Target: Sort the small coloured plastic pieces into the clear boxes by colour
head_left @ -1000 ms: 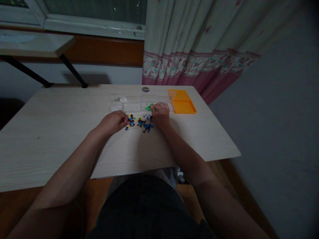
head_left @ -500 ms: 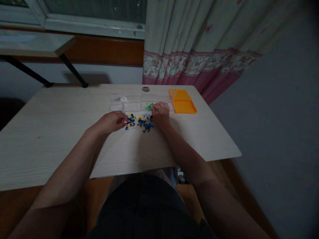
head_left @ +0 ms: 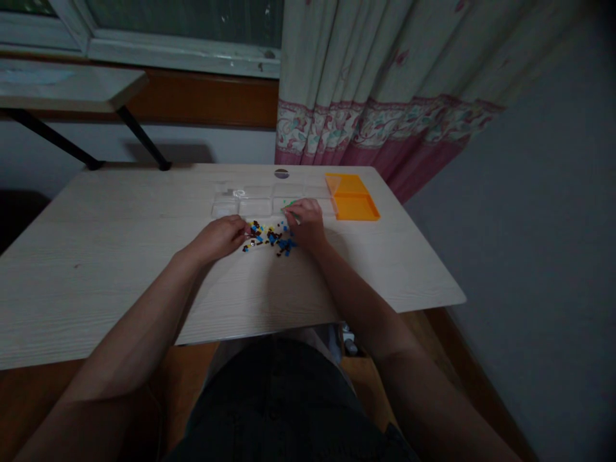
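Small building bricks [head_left: 274,239] in blue, dark brown and yellow lie loose in a pile on the table. My left hand [head_left: 222,239] rests at the pile's left edge, its fingertips closed together among the bricks; whatever they pinch is too small to make out. At the right side of the pile, my right hand [head_left: 308,224] reaches over the near edge of a clear compartment tray [head_left: 255,206]. Its fingers are drawn together beside some green bricks [head_left: 289,204] in one compartment, partly covering them. What lies between those fingertips is hidden.
An orange two-part case [head_left: 353,197] lies to the right of the tray. Behind the tray is a round cable-hole cover [head_left: 282,173] in the table [head_left: 120,269]. A raised shelf [head_left: 72,86] on black legs stands at the back left; a curtain [head_left: 346,83] hangs behind.
My left hand has shifted slightly right, toward the bricks. My right fingers have moved a little left, and less of the green bricks shows.
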`<state>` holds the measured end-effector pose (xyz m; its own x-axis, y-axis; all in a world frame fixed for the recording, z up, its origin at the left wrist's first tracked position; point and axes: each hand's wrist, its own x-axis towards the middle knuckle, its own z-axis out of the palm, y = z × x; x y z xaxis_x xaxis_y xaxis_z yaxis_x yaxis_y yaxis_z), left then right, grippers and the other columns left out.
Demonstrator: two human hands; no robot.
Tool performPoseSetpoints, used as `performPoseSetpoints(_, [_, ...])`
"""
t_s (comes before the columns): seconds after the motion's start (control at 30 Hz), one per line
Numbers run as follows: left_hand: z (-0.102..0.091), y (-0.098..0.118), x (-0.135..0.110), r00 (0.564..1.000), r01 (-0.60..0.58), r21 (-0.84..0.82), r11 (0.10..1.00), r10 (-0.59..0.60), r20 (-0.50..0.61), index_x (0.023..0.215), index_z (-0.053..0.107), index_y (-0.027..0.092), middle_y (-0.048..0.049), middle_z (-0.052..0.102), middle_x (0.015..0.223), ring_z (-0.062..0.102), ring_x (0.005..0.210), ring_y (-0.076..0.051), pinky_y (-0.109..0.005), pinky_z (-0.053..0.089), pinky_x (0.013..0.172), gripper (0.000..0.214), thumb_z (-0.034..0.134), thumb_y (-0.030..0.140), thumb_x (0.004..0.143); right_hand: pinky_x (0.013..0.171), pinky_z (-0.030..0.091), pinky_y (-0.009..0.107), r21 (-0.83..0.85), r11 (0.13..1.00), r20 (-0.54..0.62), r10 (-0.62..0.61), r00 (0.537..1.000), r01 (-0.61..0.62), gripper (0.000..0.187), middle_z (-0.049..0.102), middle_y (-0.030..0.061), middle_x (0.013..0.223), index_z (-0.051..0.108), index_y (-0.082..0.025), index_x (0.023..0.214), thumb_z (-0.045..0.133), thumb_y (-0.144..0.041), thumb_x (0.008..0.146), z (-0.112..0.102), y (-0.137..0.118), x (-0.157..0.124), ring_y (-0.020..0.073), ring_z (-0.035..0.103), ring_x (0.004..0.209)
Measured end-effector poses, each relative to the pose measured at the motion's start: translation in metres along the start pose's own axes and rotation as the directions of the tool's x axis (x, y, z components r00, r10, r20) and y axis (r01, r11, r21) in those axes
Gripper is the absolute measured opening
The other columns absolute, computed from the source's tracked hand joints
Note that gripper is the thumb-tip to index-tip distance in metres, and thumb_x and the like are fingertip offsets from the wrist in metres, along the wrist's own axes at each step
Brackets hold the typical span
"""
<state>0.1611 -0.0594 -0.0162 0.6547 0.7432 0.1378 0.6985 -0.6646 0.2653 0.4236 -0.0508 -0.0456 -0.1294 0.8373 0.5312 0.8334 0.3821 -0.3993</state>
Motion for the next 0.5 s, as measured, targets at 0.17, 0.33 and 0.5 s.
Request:
performPoseSetpoints(0.17, [0.004, 0.000, 0.000, 1.000, 0.007, -0.002, 1.000, -0.007, 0.003, 0.101, 0.065, 0.018, -0.0092, 0.065, 0.097, 0.062, 0.091, -0.023, -0.033, 0.048, 0.080, 0.026, 0.045, 0.035, 0.095, 0.095, 0.032, 0.036, 0.053, 0.966, 0.298, -0.257, 0.919, 0.253, 0.021, 0.069, 0.0035, 0.103, 0.079, -0.027, 0.097, 0.063, -0.040, 0.094, -0.004, -0.031, -0.006, 0.0212, 0.053, 0.106])
performPoseSetpoints(0.33, [0.004, 0.003, 0.001, 1.000, 0.002, 0.003, 1.000, -0.002, 0.015, 0.100, 0.064, 0.017, -0.0095, 0.065, 0.097, 0.062, 0.092, -0.023, -0.033, 0.049, 0.081, 0.024, 0.046, 0.032, 0.094, 0.096, 0.030, 0.037, -0.016, 0.953, 0.332, -0.279, 0.901, 0.301, 0.018, 0.069, 0.0032, 0.107, 0.077, -0.027, 0.102, 0.063, -0.036, 0.095, -0.003, -0.051, -0.010, 0.0217, 0.050, 0.110])
performPoseSetpoints(0.5, [0.006, 0.006, 0.002, 1.000, 0.003, 0.010, 1.000, -0.004, 0.014, 0.100, 0.064, 0.018, -0.0092, 0.065, 0.097, 0.063, 0.094, -0.024, -0.034, 0.049, 0.083, 0.022, 0.047, 0.030, 0.093, 0.095, 0.031, 0.038, -0.055, 0.953, 0.382, -0.254, 0.889, 0.297, 0.018, 0.068, 0.0050, 0.109, 0.077, -0.027, 0.102, 0.064, -0.036, 0.093, -0.005, -0.054, -0.010, 0.0236, 0.049, 0.110])
